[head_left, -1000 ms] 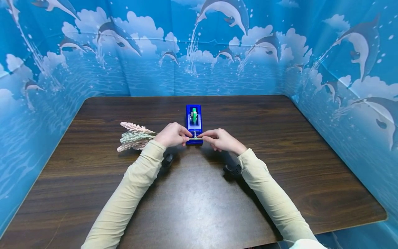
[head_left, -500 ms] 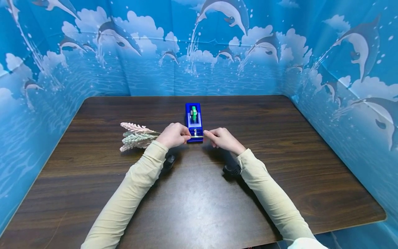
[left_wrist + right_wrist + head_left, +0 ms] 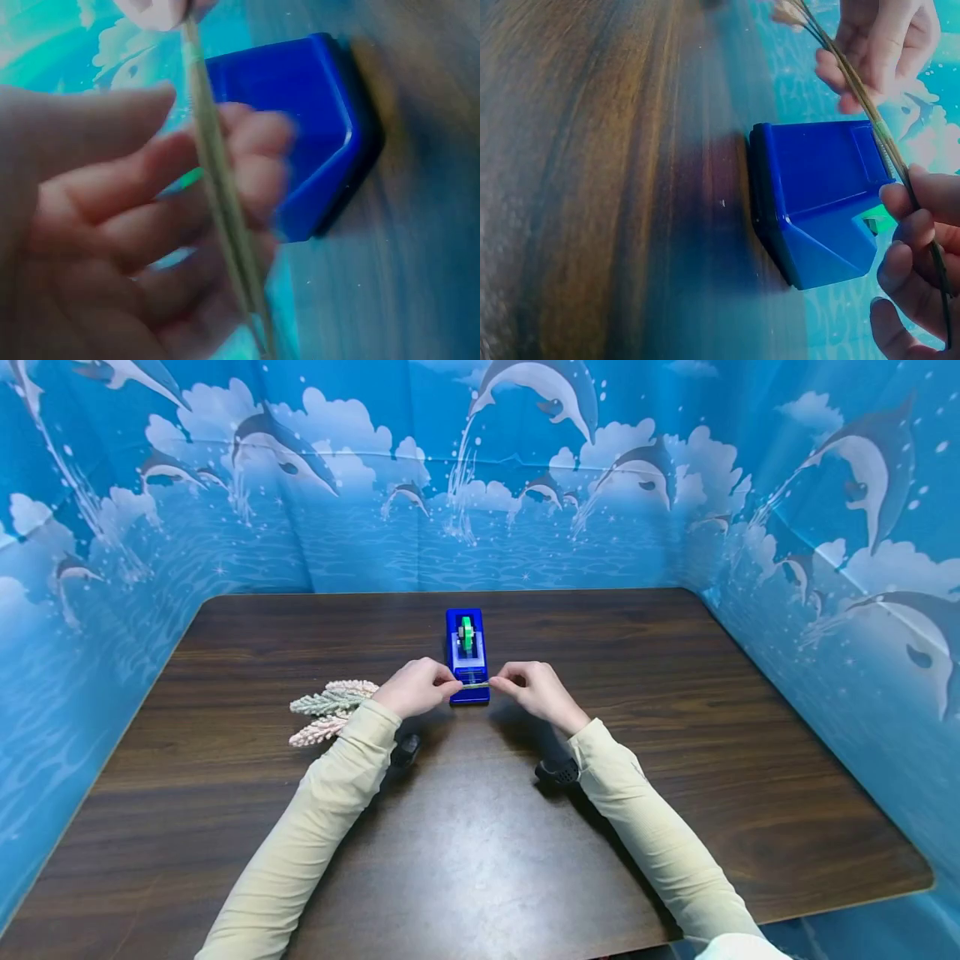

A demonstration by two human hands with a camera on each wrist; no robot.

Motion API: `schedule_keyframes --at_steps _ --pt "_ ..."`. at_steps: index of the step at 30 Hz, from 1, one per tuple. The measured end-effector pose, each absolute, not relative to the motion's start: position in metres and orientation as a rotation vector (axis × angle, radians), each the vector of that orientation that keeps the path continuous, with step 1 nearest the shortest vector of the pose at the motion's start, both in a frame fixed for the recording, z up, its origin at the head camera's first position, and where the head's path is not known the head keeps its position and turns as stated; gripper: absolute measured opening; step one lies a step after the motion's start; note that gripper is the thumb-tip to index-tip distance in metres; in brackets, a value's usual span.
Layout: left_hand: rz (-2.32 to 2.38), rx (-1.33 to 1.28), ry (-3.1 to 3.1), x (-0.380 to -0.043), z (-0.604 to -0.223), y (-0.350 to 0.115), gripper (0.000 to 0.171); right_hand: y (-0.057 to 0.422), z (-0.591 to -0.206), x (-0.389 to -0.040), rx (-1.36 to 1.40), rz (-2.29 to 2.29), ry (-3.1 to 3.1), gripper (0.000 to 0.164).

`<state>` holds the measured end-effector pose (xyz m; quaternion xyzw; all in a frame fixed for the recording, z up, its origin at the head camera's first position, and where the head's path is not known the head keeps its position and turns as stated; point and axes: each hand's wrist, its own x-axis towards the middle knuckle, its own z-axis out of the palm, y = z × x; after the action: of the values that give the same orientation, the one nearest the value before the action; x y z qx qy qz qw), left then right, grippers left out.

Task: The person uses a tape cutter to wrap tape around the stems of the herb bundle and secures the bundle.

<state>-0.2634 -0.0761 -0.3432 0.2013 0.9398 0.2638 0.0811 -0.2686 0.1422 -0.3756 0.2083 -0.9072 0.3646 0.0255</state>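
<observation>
A bunch of artificial flowers (image 3: 330, 703), with pink and pale green heads, lies sideways, heads to the left. Its thin stems (image 3: 855, 82) cross in front of a blue tape dispenser (image 3: 467, 652) holding a green roll. My left hand (image 3: 415, 687) holds the stems close to the heads, curled fingers behind them and the thumb (image 3: 142, 112) near them in the blurred left wrist view. My right hand (image 3: 922, 247) pinches the stem ends between thumb and fingers. A greenish band (image 3: 882, 131) shows around the stems between both hands.
The dispenser stands on a dark wooden table (image 3: 480, 827), just beyond the hands. Dark wrist devices (image 3: 557, 772) hang under both forearms. A blue dolphin-print curtain (image 3: 480, 552) surrounds the table's back and sides.
The flower heads have turned about the stems, so the pink and green ones sit differently. My right fingers have curled in at the stem ends. The shiny strip at the dispenser's front no longer shows.
</observation>
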Motion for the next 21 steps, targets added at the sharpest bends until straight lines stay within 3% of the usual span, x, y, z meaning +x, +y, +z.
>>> schedule_keyframes --at_steps 4,12,21 --pt "0.677 0.581 2.795 -0.2626 -0.3416 -0.0785 0.035 0.1431 -0.3747 -0.2688 0.64 1.134 -2.782 0.022" --pt "0.755 0.592 2.943 -0.2621 -0.3409 -0.0775 0.022 0.1469 -0.372 -0.2699 0.639 1.122 -2.719 0.018" --pt "0.784 0.572 2.978 -0.2615 -0.3428 -0.0768 0.019 0.1455 -0.3737 -0.2696 0.661 1.123 -2.713 0.013"
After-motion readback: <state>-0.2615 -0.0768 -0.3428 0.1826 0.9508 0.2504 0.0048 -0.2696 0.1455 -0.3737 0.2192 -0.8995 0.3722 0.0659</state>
